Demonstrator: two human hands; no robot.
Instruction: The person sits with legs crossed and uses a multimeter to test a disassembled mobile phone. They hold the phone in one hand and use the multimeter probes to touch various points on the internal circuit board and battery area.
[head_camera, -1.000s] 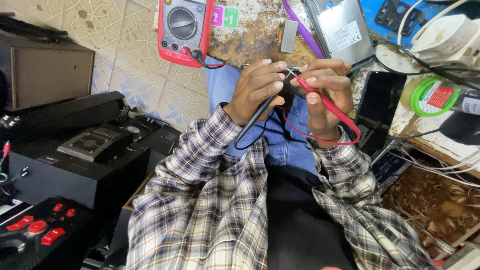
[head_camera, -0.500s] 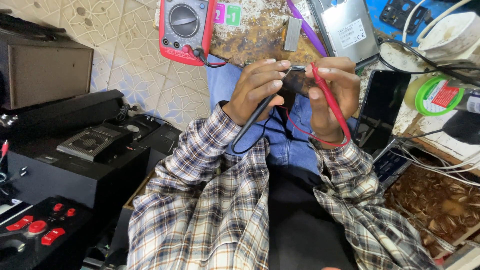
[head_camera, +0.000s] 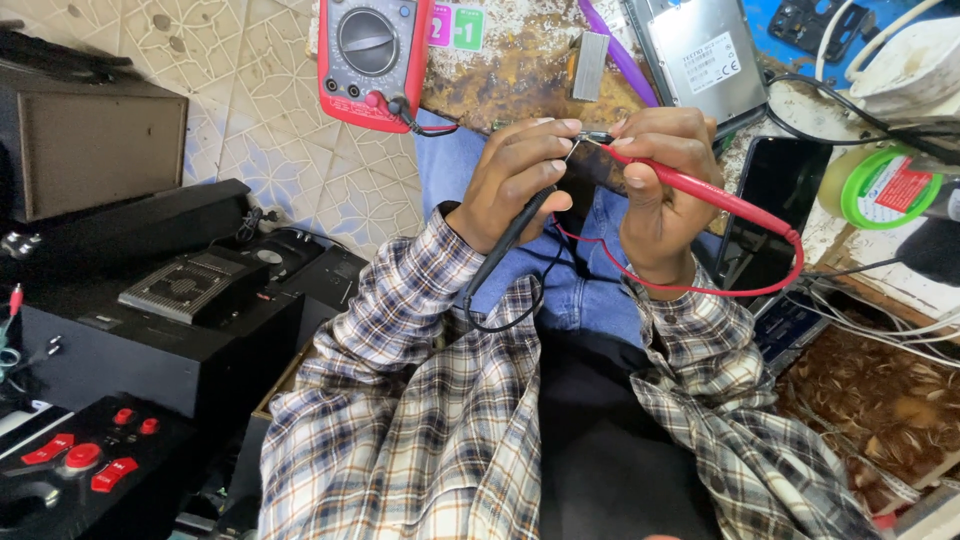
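probes first: the black probe (head_camera: 510, 238) sits in my left hand (head_camera: 515, 180), fingers pinched around its upper shaft, its lead looping down over my lap. the red probe (head_camera: 700, 190) is in my right hand (head_camera: 655, 185), fingers curled round it, with its red lead (head_camera: 770, 280) swinging out to the right and back under my wrist. both tips meet between my fingertips on a small dark part (head_camera: 592, 137); it is too small for me to tell what it is. my hands are held up over my knees in blue jeans (head_camera: 590, 280), just below the edge of the worn bench (head_camera: 510, 70).

on that bench the red multimeter (head_camera: 372, 55) lies near my left hand, with leads plugged in at its lower edge. right of it lie a small grey block (head_camera: 590, 65), a purple strip (head_camera: 620, 55) and a silver flat drive (head_camera: 705, 50). a dark phone (head_camera: 775, 200) leans just beside my right wrist, and a roll of green tape (head_camera: 880, 185) sits further right. a white bowl-like holder (head_camera: 915, 65) at the top right has cables trailing around it; i cannot tell what it holds. black audio boxes (head_camera: 150, 300) stack up at my left, one with red buttons (head_camera: 85, 455).
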